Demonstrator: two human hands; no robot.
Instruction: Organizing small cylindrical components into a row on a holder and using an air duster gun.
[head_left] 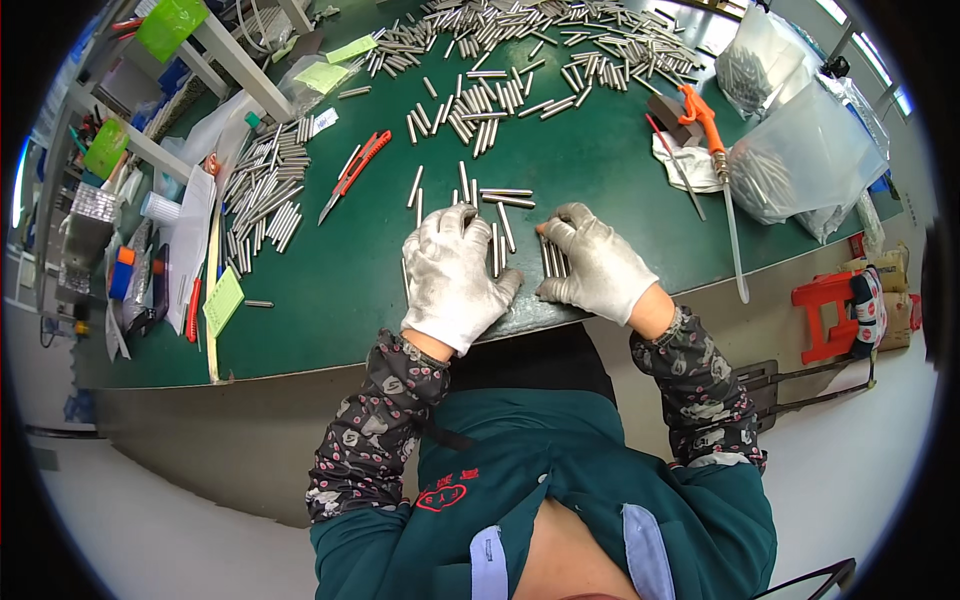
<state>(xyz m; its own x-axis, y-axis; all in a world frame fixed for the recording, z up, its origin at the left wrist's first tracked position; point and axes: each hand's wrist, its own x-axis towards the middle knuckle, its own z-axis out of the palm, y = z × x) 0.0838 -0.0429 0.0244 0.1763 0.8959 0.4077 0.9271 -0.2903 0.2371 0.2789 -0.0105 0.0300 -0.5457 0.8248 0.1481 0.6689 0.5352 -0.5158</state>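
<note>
Both my hands wear whitish work gloves, grey at the fingertips. My right hand (597, 262) grips a small row of metal pins (553, 258) between thumb and fingers, close to the table's near edge. To its left, my left hand (452, 268) rests palm down over several pins, its fingers bent and its thumb held apart. What lies under that palm is hidden. Two short pins (495, 250) show beside the left thumb. Just beyond the left hand, loose pins (507, 195) lie at different angles on the green tabletop (350, 290).
A large heap of pins (490, 30) spreads across the far side, with another pile (265, 175) at left. An orange-red utility knife (358, 172) lies between. At right are an orange air gun (705, 120), a red-handled file-like tool (678, 165) and plastic bags of pins (800, 160).
</note>
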